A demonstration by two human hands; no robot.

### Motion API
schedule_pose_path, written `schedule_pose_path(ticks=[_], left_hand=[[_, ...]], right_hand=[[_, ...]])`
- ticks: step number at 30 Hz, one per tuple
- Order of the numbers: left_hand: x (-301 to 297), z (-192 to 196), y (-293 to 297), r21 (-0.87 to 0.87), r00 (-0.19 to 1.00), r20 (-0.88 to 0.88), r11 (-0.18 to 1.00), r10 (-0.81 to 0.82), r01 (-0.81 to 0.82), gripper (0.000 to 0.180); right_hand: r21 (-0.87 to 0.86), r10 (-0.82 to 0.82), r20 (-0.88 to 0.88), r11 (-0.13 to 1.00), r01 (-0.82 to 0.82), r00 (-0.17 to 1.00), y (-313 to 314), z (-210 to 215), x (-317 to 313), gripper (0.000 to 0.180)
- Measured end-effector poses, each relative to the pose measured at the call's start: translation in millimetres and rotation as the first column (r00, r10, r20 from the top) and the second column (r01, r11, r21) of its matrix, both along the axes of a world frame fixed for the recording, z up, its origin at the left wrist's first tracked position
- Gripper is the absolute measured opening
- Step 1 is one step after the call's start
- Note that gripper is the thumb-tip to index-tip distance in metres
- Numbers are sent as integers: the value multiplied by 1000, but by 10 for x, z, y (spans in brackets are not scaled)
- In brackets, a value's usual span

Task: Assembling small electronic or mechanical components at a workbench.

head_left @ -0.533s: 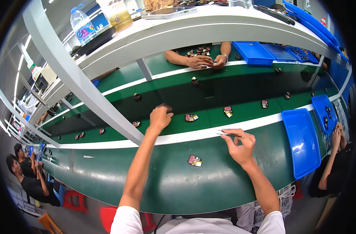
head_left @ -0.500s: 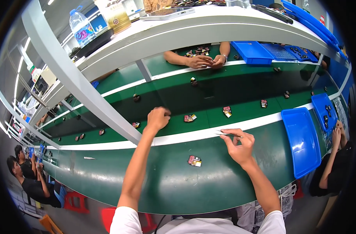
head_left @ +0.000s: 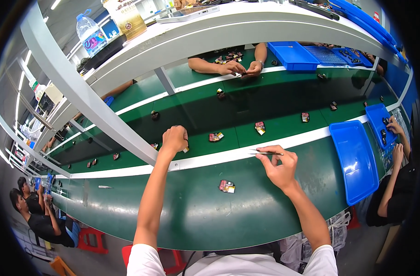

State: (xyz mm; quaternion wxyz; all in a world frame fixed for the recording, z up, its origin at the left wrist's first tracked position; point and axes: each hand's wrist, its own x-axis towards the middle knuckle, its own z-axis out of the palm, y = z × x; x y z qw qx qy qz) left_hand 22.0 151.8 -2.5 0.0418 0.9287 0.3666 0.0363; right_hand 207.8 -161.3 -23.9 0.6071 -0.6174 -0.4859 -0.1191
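Just left of the middle of the frame, the left hand (head_left: 175, 139) hangs over the near side of the green conveyor belt (head_left: 283, 135), its fingers curled in; a bit of yellow shows at its lower right edge, but I can't tell whether the fingers are closed on anything. Right of centre, the right hand (head_left: 282, 166) pinches slim dark tweezers (head_left: 270, 152) between thumb and fingers, tips pointing left above the white rail (head_left: 219, 158). Below and between the hands, a small black, red and yellow part (head_left: 227, 186) lies alone on the green worktop (head_left: 187, 207). Similar pieces (head_left: 216, 137) sit spaced along the belt, and a blue tray (head_left: 354, 161) rests toward the right of the frame. At upper centre, a co-worker's hands (head_left: 240, 69) meet over a small dark object.
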Motion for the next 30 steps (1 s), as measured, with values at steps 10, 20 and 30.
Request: schedule_pose_path(ticks=[10, 20, 30], left_hand=[[277, 325, -989, -731, 818, 519, 625, 248, 275, 14], [659, 7, -1634, -748, 669, 635, 523, 386, 409, 14], [654, -35, -1748, -685, 659, 681, 595, 320, 419, 13]], right_hand=[[97, 232, -601, 971, -218, 765, -51, 74, 44, 15], [190, 332, -697, 940, -283, 635, -5, 41, -18, 15], [40, 130, -530, 991, -128, 838, 16, -62, -45, 13]])
